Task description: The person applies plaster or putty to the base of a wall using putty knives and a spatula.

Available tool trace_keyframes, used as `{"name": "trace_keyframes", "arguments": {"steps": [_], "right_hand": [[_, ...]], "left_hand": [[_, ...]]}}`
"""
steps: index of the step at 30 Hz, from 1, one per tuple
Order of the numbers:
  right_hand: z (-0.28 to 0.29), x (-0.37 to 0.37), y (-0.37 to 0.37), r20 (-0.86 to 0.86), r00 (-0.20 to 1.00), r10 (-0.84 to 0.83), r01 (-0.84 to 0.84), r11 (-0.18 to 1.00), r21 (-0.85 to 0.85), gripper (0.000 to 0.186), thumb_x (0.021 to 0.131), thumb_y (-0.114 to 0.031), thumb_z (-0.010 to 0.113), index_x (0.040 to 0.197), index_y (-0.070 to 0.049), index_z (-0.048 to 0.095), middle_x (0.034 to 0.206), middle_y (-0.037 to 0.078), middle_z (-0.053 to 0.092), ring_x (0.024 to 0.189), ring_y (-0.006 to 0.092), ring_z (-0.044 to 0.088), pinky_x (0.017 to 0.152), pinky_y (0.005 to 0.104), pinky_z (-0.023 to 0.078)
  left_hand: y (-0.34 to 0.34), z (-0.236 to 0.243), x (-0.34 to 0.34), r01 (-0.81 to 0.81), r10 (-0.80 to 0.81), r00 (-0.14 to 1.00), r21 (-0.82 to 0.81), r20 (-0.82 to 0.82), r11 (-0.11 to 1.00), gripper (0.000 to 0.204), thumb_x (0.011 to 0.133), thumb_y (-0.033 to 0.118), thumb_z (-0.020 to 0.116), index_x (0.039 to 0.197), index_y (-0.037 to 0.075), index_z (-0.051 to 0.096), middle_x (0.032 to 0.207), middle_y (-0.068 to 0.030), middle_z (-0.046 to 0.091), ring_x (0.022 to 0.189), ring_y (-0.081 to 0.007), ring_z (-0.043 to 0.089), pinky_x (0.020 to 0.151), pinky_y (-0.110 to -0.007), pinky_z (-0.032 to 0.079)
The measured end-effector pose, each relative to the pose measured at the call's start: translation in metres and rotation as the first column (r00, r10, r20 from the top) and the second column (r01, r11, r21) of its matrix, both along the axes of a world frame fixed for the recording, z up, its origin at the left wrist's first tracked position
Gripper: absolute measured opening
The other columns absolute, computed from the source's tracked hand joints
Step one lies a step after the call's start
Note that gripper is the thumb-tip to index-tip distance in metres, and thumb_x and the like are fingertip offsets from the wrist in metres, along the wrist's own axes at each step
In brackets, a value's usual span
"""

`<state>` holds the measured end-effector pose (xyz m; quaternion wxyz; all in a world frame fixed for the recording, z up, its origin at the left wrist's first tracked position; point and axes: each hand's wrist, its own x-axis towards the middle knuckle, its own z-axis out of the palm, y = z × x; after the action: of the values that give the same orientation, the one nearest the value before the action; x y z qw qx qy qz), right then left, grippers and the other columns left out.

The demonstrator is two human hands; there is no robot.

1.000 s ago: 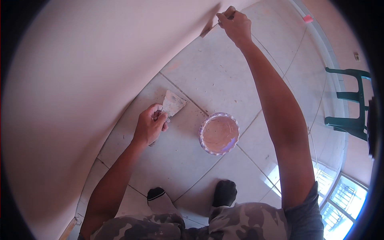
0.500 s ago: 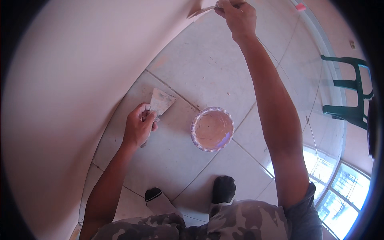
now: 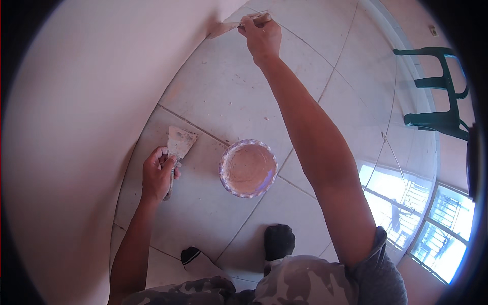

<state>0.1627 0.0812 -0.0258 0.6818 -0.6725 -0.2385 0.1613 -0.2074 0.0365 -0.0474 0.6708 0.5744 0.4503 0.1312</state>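
Note:
My right hand (image 3: 263, 36) is closed around the handle of a putty knife (image 3: 222, 29), whose pale-smeared blade touches the foot of the pink wall (image 3: 76, 101) at the top. Lower down on the left, my left hand (image 3: 160, 173) grips a second, wider scraper (image 3: 180, 141), its crusted blade held up over the floor near the wall. A round tub (image 3: 248, 168) with a scalloped rim and pinkish, smeared inside sits on the tiled floor to the right of my left hand.
The white tiled floor (image 3: 305, 101) runs from the wall to a far pink wall on the right. A dark green plastic chair (image 3: 439, 117) stands at the right, near a bright window (image 3: 442, 229). My two feet (image 3: 278, 241) are at the bottom, beside camouflage trousers.
My right hand and knife have moved left along the wall's foot. My left hand with its scraper sits further left in view, and the tub, chair and floor have shifted left as the view moved.

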Motion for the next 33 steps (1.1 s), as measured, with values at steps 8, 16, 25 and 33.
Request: {"name": "trace_keyframes", "arguments": {"steps": [8, 16, 25, 33], "right_hand": [[0.008, -0.015, 0.011, 0.045, 0.998, -0.039, 0.043, 0.996, -0.081, 0.024, 0.086, -0.014, 0.069, 0.093, 0.009, 0.066, 0.091, 0.012, 0.070, 0.082, 0.0175, 0.073, 0.071, 0.0254, 0.059], [0.024, -0.006, -0.002, 0.051, 0.995, 0.085, -0.097, 0.940, 0.326, 0.018, 0.092, -0.012, 0.063, 0.095, 0.006, 0.062, 0.084, 0.009, 0.065, 0.078, 0.0151, 0.062, 0.072, 0.0276, 0.053], [-0.002, -0.008, -0.011, 0.098, 0.993, -0.070, 0.067, 0.997, 0.039, 0.023, 0.087, -0.014, 0.067, 0.097, 0.006, 0.067, 0.092, 0.013, 0.070, 0.085, 0.0197, 0.073, 0.073, 0.0270, 0.059], [-0.008, -0.012, 0.002, 0.066, 0.996, -0.060, 0.063, 0.997, -0.038, 0.028, 0.084, -0.019, 0.070, 0.098, 0.006, 0.069, 0.090, 0.014, 0.072, 0.082, 0.0204, 0.073, 0.075, 0.0276, 0.059]], "left_hand": [[-0.001, 0.002, 0.003, -0.003, 0.003, 1.000, -0.003, -0.014, 1.000, 0.011, 0.096, 0.010, 0.056, 0.099, -0.001, 0.058, 0.076, -0.0060, 0.059, 0.059, -0.0111, 0.055, 0.054, -0.026, 0.045], [0.002, -0.002, 0.000, 0.012, -0.011, 0.999, 0.009, -0.032, 1.000, 0.011, 0.096, 0.008, 0.056, 0.100, -0.001, 0.059, 0.077, -0.0060, 0.060, 0.059, -0.0110, 0.056, 0.054, -0.026, 0.045], [0.002, -0.002, -0.001, 0.006, -0.006, 1.000, 0.005, -0.017, 1.000, 0.011, 0.095, 0.008, 0.056, 0.100, -0.001, 0.059, 0.078, -0.0066, 0.060, 0.059, -0.0111, 0.056, 0.053, -0.027, 0.045], [0.001, -0.003, 0.000, -0.005, 0.005, 1.000, -0.020, -0.002, 1.000, 0.011, 0.095, 0.008, 0.056, 0.100, -0.001, 0.058, 0.078, -0.0071, 0.060, 0.059, -0.0114, 0.056, 0.053, -0.027, 0.045]]}}
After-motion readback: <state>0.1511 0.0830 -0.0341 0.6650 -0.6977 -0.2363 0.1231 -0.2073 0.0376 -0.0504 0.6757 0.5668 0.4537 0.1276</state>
